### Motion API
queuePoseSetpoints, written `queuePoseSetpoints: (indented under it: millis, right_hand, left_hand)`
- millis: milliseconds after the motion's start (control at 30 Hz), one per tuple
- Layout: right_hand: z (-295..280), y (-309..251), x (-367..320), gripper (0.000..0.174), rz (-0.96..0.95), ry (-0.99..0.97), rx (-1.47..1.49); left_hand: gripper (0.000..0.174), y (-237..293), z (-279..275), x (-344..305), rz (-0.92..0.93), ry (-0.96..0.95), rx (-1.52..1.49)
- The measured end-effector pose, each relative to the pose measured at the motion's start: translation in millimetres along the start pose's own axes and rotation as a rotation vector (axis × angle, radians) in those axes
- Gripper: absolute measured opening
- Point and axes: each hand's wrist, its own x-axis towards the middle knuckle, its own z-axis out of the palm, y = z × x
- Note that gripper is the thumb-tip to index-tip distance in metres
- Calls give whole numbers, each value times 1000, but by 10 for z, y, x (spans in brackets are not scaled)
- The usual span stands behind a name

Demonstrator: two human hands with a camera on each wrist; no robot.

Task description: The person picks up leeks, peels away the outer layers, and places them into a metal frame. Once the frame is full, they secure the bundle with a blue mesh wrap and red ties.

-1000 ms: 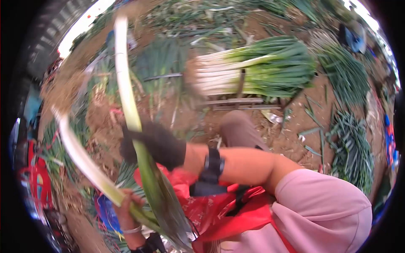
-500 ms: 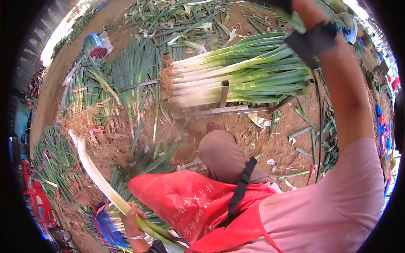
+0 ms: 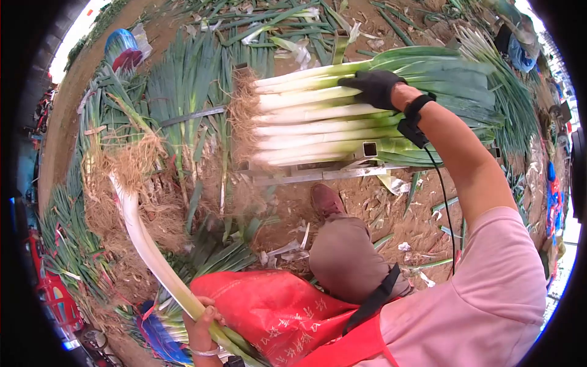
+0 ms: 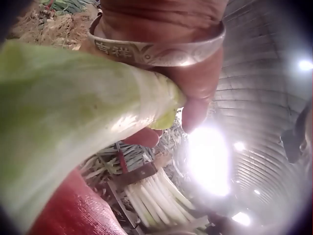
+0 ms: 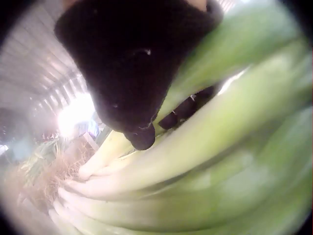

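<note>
Near the bottom of the head view, my bare left hand (image 3: pixel 203 327) grips a single leek (image 3: pixel 150 248), its white stem slanting up-left to shaggy roots. The left wrist view shows the pale green stalk (image 4: pixel 88 103) against my palm, with fingers (image 4: pixel 143 137) curled beneath it. My black-gloved right hand (image 3: pixel 378 88) lies on the row of leeks (image 3: pixel 318 130) in a metal frame (image 3: pixel 324 175), where white stems turn green. Seen from the right wrist, the glove (image 5: pixel 132 63) holds one leek (image 5: pixel 200 73) between thumb and curled fingers, among the others.
Upright leek bunches (image 3: pixel 189 92) stand left of the frame, and more leeks (image 3: pixel 513 116) lie to its right. A metal bar (image 3: pixel 192 116) juts out left. Loose leaves litter the soil (image 3: pixel 391 214); a red apron (image 3: pixel 263 306) covers the lap, beside a knee (image 3: pixel 345 254).
My right hand went from the left-hand leek up to the far right, and now rests on the row. My left hand still holds its leek, slightly lower and further right than half a second ago.
</note>
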Motion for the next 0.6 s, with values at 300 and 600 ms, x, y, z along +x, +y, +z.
queuePoseSetpoints:
  millis: [300, 600]
  right_hand:
    - [82, -183, 102, 49, -121, 224, -134]
    - [-268, -3081, -959, 39, -268, -16, 1314]
  left_hand:
    - [46, 186, 505, 391, 173, -255, 144]
    - [25, 274, 1027, 429, 653, -267, 369]
